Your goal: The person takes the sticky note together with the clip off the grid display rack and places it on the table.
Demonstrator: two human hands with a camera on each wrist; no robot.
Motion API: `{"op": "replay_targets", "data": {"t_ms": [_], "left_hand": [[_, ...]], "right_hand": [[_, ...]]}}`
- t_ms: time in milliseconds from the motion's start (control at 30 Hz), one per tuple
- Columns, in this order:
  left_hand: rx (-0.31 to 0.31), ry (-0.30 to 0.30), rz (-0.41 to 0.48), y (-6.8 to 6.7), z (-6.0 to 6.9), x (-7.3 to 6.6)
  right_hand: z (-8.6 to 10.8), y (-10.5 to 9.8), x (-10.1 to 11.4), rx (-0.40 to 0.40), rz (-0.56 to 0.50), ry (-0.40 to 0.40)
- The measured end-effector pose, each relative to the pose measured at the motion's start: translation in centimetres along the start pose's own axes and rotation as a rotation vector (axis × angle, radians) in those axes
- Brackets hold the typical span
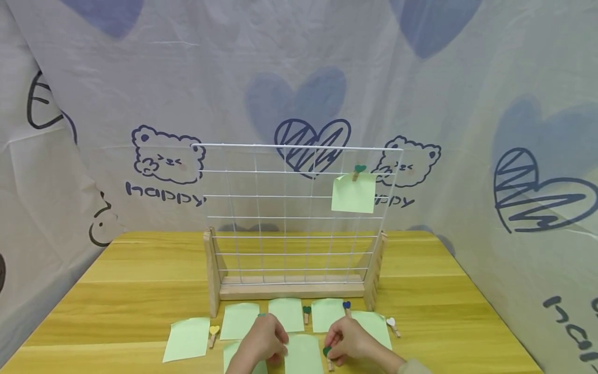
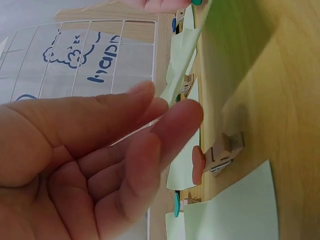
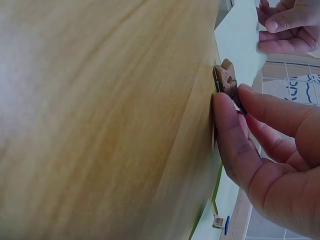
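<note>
My left hand (image 1: 265,337) pinches the near edge of a pale green sticky note (image 1: 303,357) at the front middle of the table. That note is tilted up on this side in the right wrist view. Just right of it, my right hand (image 1: 348,340) holds a small wooden clothespin (image 3: 228,82) with a dark green heart between thumb and forefinger, close to the tabletop. Behind the hands stands a white wire grid (image 1: 299,218) in a wooden base. Another sticky note (image 1: 353,195) hangs at its upper right, under a green-heart clothespin (image 1: 358,170).
More notes lie in rows before the stand, including a far-left note (image 1: 188,340). Among them lie a yellow-heart clothespin (image 1: 214,332), a green one (image 1: 306,311), a blue one (image 1: 347,306) and a white one (image 1: 392,324). A printed cloth (image 1: 210,78) hangs behind the wooden table (image 1: 154,270).
</note>
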State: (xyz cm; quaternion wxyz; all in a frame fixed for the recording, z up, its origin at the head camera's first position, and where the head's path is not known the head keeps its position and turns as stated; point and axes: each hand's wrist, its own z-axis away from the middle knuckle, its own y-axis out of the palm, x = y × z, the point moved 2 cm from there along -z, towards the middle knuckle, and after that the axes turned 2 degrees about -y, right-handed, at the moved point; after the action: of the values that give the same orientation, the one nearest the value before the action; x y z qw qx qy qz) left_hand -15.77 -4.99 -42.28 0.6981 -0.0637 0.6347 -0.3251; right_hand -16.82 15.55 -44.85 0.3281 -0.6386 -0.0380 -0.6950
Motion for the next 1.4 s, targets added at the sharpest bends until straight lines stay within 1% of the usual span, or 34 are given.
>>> {"op": "replay_targets", "data": {"t_ms": [100,300,567,767,967,1067,1167,1267,1400], "left_hand": [[0.005,-0.008,0.003,0.0,0.1,0.0],[-0.019,-0.013,0.002,-0.3,0.2,-0.1],[-0.027,-0.027,-0.038,-0.3,0.4,-0.1],[-0.023,-0.029,-0.053,-0.5,0.4,-0.5],[-0.010,-0.040,-0.053,-0.6,0.4,-0.7],[-0.028,-0.006,-0.064,-0.8,0.3,-0.8],[-0.046,0.066,-0.085,-0.9,0.2,-0.8],[-0.042,0.140,-0.096,-1.0,-0.1,-0.9],[-0.030,0.196,-0.095,-1.1,-0.4,-1.0]], "right_hand": [[0.0,-0.1,-0.1,0.002,0.018,-0.001],[0.1,-0.2,-0.2,-0.004,0.033,0.004],[0.3,-0.4,-0.1,-0.028,0.040,-0.021],[0.5,-0.6,0.1,-0.013,0.030,-0.016],[0.4,-0.5,0.2,0.004,0.037,-0.029],[0.3,-0.6,0.3,-0.003,0.055,-0.029],[0.3,-0.8,0.3,-0.014,0.083,-0.044],[0.3,-1.0,0.5,-0.020,0.102,-0.075],[0.3,-1.5,0.8,-0.025,0.108,-0.117]]}}
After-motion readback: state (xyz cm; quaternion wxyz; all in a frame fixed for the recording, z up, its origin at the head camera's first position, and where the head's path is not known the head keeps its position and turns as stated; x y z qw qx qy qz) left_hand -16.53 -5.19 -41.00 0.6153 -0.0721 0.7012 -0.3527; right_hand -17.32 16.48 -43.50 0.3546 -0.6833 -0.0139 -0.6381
